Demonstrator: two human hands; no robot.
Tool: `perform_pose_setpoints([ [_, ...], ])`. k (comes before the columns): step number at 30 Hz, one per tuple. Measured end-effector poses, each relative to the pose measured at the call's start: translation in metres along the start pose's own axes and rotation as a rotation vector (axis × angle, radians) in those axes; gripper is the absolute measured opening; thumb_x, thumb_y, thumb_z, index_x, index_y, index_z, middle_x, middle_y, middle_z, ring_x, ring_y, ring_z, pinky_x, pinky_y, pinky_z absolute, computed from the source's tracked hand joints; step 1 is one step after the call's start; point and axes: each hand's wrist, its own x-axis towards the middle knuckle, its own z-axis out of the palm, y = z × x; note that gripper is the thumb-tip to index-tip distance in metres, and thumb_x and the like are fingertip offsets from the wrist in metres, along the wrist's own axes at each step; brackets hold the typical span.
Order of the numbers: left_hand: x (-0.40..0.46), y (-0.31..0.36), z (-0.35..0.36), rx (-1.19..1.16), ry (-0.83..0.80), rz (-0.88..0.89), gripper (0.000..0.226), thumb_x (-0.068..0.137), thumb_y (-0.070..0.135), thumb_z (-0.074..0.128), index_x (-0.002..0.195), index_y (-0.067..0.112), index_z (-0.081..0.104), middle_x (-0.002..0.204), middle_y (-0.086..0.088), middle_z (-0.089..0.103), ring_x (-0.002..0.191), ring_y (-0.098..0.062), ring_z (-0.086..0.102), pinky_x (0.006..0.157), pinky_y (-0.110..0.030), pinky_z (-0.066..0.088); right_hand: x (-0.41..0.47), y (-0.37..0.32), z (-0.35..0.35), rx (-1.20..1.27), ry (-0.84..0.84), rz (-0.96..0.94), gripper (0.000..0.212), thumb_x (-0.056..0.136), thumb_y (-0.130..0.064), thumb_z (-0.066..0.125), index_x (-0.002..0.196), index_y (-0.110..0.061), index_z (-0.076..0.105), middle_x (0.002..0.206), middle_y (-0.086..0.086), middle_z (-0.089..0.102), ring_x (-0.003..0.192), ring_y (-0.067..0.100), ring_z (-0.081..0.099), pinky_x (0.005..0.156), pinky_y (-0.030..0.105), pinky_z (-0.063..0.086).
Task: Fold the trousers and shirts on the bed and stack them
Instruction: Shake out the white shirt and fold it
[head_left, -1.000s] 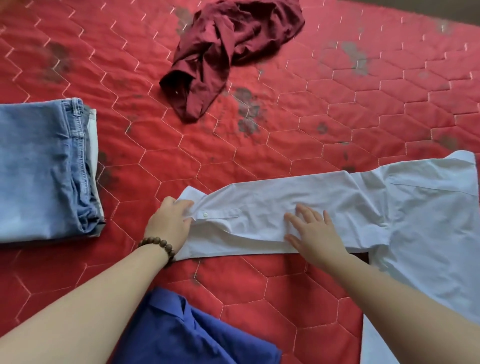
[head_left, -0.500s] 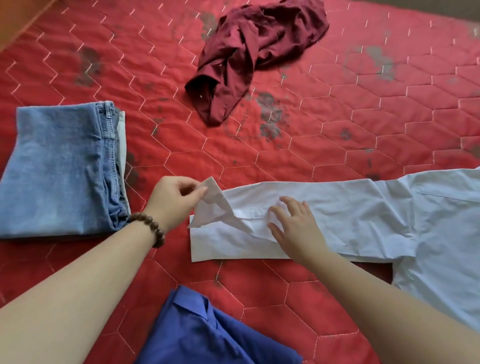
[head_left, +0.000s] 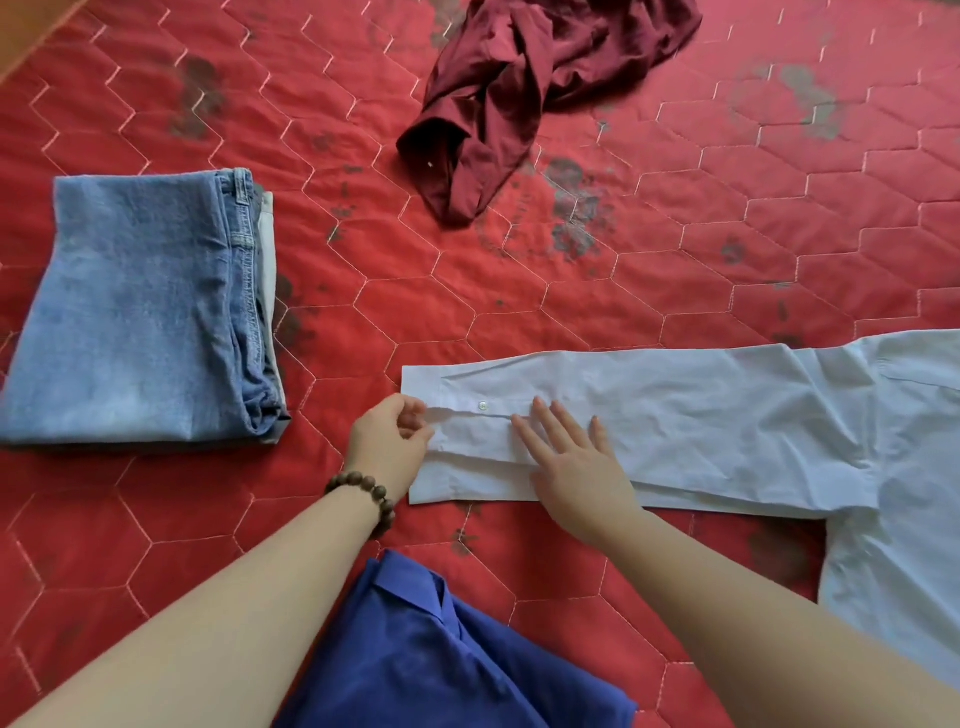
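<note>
Head view: left hand (head_left: 390, 441) pinching white shirt (head_left: 675, 415) cuff, right hand (head_left: 574, 462) flat on sleeve

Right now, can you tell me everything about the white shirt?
The white shirt is thin, slightly wrinkled cloth, lying flat on the red bed cover. One long sleeve stretches out leftward, showing a small cuff button. The left hand pinches the cuff; the right hand presses flat on the sleeve. Its body runs off the picture's right edge.
</note>
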Motion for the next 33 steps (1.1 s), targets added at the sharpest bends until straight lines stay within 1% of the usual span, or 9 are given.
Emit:
perform_pose_setpoints([
  [5,-0.012,-0.006,0.002,0.525,-0.081,0.405,0.052,0.083,0.026,0.065,0.132,0.026,0.050,0.137,0.001,0.042,0.129,-0.019,0.035,0.104,-0.035,0.028,0.003,-0.001,-0.001,-0.037,0.065,0.006,0.060,0.098,-0.017,0.036,0.153,-0.023,0.014,0.161,0.004,0.006,0.148,0.023,0.004,0.117,0.049,0.000],
  [8,-0.015,-0.011,0.014,0.845,-0.068,0.448,0.058,0.090,0.036,0.052,0.144,0.028,0.033,0.158,-0.001,0.012,0.144,-0.020,0.010,0.113,-0.037,0.013,0.000,0.000,-0.005,0.034,0.138,-0.026,0.048,0.099,-0.020,0.041,0.147,-0.019,0.035,0.156,0.006,0.027,0.145,0.026,0.022,0.117,0.049,0.008],
  [10,-0.013,-0.009,0.015,0.967,-0.046,0.466,0.053,0.094,0.031,0.046,0.145,0.026,0.032,0.159,-0.005,0.011,0.146,-0.021,0.009,0.115,-0.040,0.012,-0.005,0.003,-0.007,0.055,0.181,-0.098,0.044,0.098,-0.019,0.048,0.142,-0.016,0.045,0.150,0.008,0.039,0.139,0.029,0.035,0.116,0.051,0.017],
  [13,-0.016,-0.003,0.008,0.900,0.054,0.608,0.033,0.077,0.018,0.071,0.110,0.018,0.068,0.134,-0.013,0.055,0.128,-0.028,0.048,0.105,-0.048,0.035,-0.017,0.009,-0.007,0.050,0.258,-0.194,0.041,0.097,-0.020,0.053,0.137,-0.016,0.052,0.143,0.012,0.048,0.132,0.031,0.046,0.111,0.053,0.030],
  [15,-0.026,-0.006,0.001,0.839,0.100,0.653,0.030,0.065,0.015,0.078,0.095,0.016,0.073,0.128,-0.013,0.060,0.122,-0.029,0.054,0.098,-0.050,0.041,-0.026,0.011,-0.006,0.039,0.289,-0.201,0.041,0.098,-0.025,0.049,0.138,-0.020,0.051,0.144,0.013,0.047,0.133,0.031,0.044,0.110,0.053,0.032],
  [22,-0.053,-0.017,0.007,0.808,0.116,0.527,0.072,0.074,0.045,0.052,0.138,0.013,0.044,0.155,-0.014,0.024,0.145,-0.025,0.020,0.112,-0.053,0.023,-0.034,0.017,0.018,-0.019,0.035,-0.109,0.050,0.103,-0.040,0.022,0.151,-0.039,0.007,0.154,-0.006,-0.019,0.147,0.018,-0.011,0.119,0.040,-0.009],
  [26,-0.041,-0.004,0.027,0.798,0.101,0.515,0.070,0.086,0.045,0.040,0.147,0.012,0.030,0.159,-0.010,0.011,0.147,-0.022,0.009,0.117,-0.050,0.016,-0.034,0.015,0.021,-0.020,0.054,-0.115,0.054,0.101,-0.044,0.030,0.151,-0.037,0.012,0.157,-0.005,-0.012,0.147,0.017,-0.010,0.119,0.043,-0.006],
  [29,-0.028,-0.011,0.041,0.868,-0.080,0.416,0.068,0.096,0.049,0.029,0.153,0.018,0.006,0.159,-0.003,-0.014,0.146,-0.018,-0.016,0.118,-0.045,-0.002,-0.036,0.017,0.021,-0.016,0.064,-0.141,0.055,0.099,-0.045,0.035,0.151,-0.035,0.021,0.159,-0.002,-0.002,0.147,0.018,-0.005,0.119,0.045,-0.003],
  [33,-0.032,-0.027,0.045,0.956,-0.182,0.413,0.084,0.090,0.064,0.027,0.152,0.017,-0.005,0.159,-0.005,-0.015,0.145,-0.020,-0.018,0.118,-0.048,-0.003,-0.042,0.020,0.022,-0.039,0.063,-0.165,0.055,0.097,-0.045,0.037,0.150,-0.033,0.025,0.160,0.000,0.005,0.148,0.020,0.001,0.119,0.046,0.002],
])
